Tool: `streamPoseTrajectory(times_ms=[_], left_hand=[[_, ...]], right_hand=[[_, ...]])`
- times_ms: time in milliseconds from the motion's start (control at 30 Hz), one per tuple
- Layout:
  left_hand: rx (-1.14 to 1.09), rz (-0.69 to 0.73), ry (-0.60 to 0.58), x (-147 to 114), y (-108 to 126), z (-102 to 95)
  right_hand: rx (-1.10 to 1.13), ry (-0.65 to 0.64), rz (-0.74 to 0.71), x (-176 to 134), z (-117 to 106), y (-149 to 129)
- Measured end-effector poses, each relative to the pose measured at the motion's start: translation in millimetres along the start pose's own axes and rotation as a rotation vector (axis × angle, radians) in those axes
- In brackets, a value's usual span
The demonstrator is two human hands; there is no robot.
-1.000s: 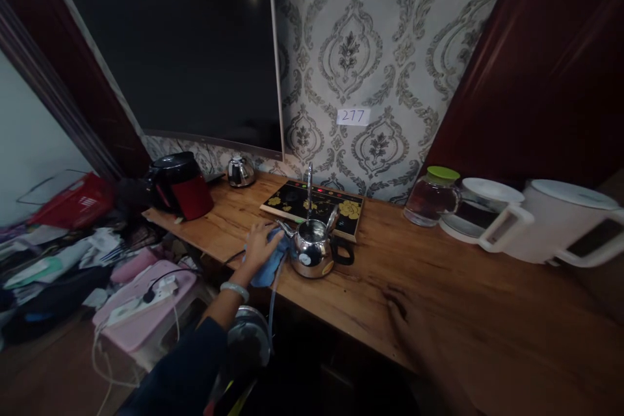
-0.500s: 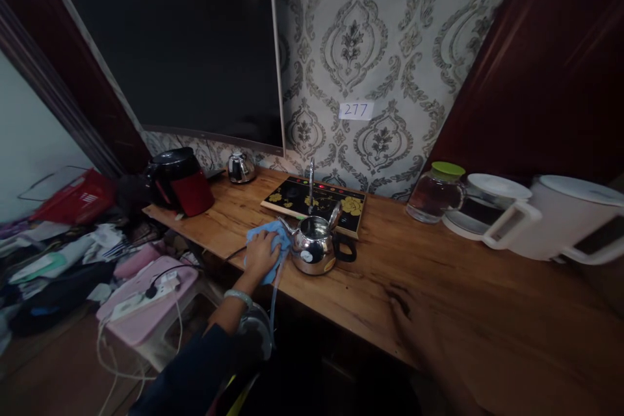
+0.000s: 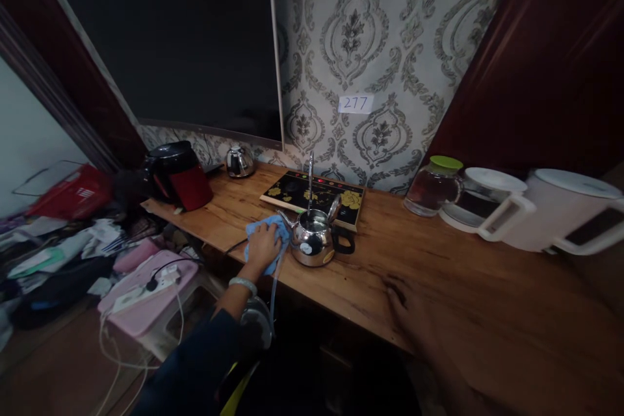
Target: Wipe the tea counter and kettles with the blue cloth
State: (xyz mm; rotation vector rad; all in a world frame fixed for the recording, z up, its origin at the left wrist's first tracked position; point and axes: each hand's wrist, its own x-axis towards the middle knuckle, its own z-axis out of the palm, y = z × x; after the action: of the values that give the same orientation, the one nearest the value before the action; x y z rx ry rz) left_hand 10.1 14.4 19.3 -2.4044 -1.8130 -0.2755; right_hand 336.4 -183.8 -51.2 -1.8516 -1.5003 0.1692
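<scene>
- Seen from the polished metal kettle [image 3: 318,244], round-bellied with a black handle at three o'clock, the folds of a soft blue cloth [image 3: 282,229] lie just beside it at nine o'clock; both rest on the wood-grained surface [image 3: 478,286].
- The left hand [image 3: 264,248] lies palm down over the cloth, fingers bent; I cannot tell whether they pinch the fabric.
- At four o'clock the right hand [image 3: 406,307] lies at the edge in deep shadow, well apart from the kettle; how its fingers are set, I cannot tell.
- At twelve o'clock a slim shiny tap [image 3: 311,175] rises by a glossy black panel [image 3: 291,194] with gold flowers.
- At one o'clock, on scroll-patterned wallpaper [image 3: 351,32], a paper label [image 3: 355,103] reads "277" in handwriting.
- The kettle's stickers are too small to read.
- The kettle's contents are hard to make out, and the black screen [image 3: 170,39] is cut off above.
</scene>
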Motion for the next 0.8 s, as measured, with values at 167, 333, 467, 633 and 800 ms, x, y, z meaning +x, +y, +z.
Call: streamPoseTrajectory(times_ms=[167,333,467,633,800], left_hand=[[0.004,-0.007,0.0,-0.3,0.3,0.7],[-0.012,-0.01,0.009,-0.7,-0.3,1.1],[-0.049,-0.031,0.029,-2.6,0.2,2.0],[-0.07,-0.08,0.123,-7.6,2.0,3.5],[-0.046,-0.055,0.056,-7.9,-0.4,2.0]], right_hand=[[0.014,0.006,0.002,-0.2,-1.2,-0.2],[0.004,0.008,0.006,-0.4,-0.5,-0.1],[-0.002,0.016,0.001,0.6,0.4,0.1],[0.022,0.016,0.023,1.4,-0.9,-3.1],[0.036,0.024,0.004,0.7,0.7,-1.1]])
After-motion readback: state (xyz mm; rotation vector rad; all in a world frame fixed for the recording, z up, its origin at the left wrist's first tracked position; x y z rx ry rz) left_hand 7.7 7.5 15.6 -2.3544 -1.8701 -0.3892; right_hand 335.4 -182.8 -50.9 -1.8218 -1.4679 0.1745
